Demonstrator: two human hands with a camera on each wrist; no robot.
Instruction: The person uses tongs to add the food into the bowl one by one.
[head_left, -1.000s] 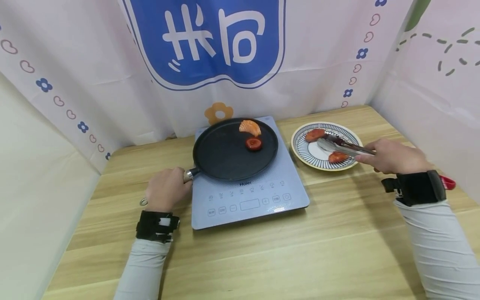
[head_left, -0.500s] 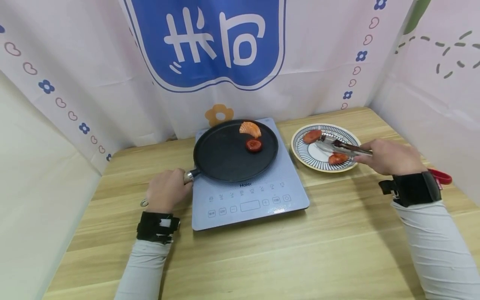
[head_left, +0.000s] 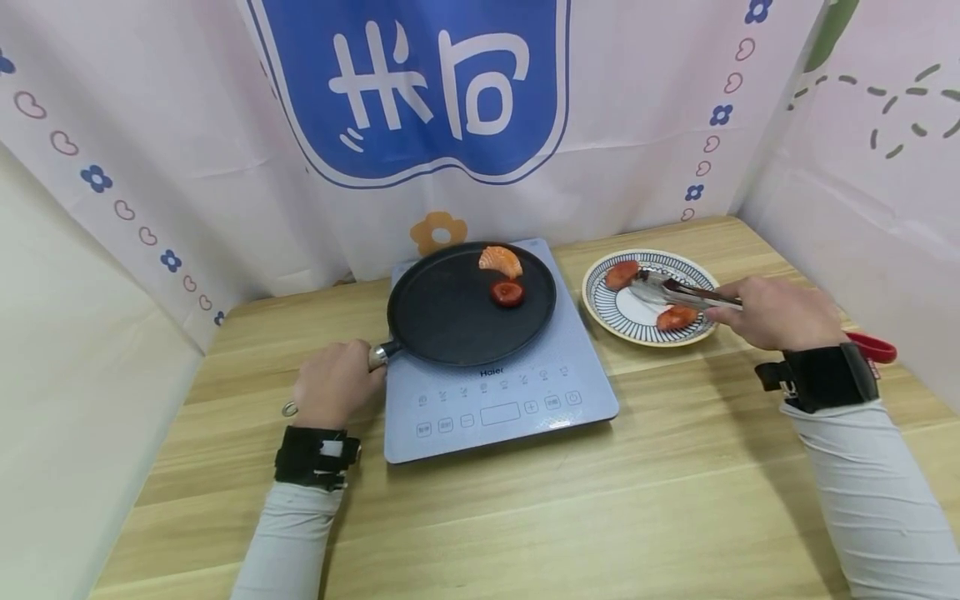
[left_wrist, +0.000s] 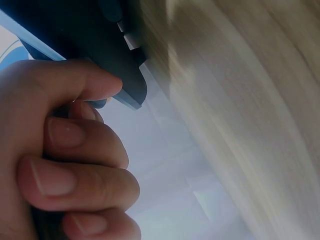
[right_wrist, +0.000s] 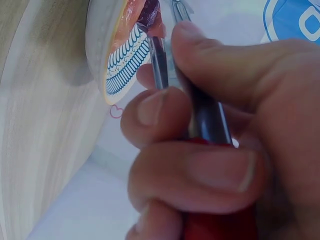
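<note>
My left hand (head_left: 333, 383) grips the handle (head_left: 381, 356) of a flat black frying pan (head_left: 450, 312), its fingers curled round it. A white-striped orange piece that looks like salmon (head_left: 501, 261) and a glossy red round slice (head_left: 507, 292) lie in the pan's right side. At the right, my right hand (head_left: 780, 313) holds metal tongs (head_left: 686, 294) with a red grip (right_wrist: 220, 227). Their tips meet the right end of an orange-red piece of food (head_left: 622, 274) on the patterned plate (head_left: 597, 318); whether they pinch it, I cannot tell. A second orange-red piece (head_left: 677, 317) lies beneath the tongs.
The pan sits on a pale blue induction cooker (head_left: 555, 367) with touch controls along its front. Wooden tabletop (head_left: 525, 525) extends in front. A printed white curtain (head_left: 637, 100) hangs close behind the cooker and plate.
My right hand and the tongs have shifted slightly left. The upper piece on the plate has slid a little left too. The left hand keeps its hold on the pan handle.
</note>
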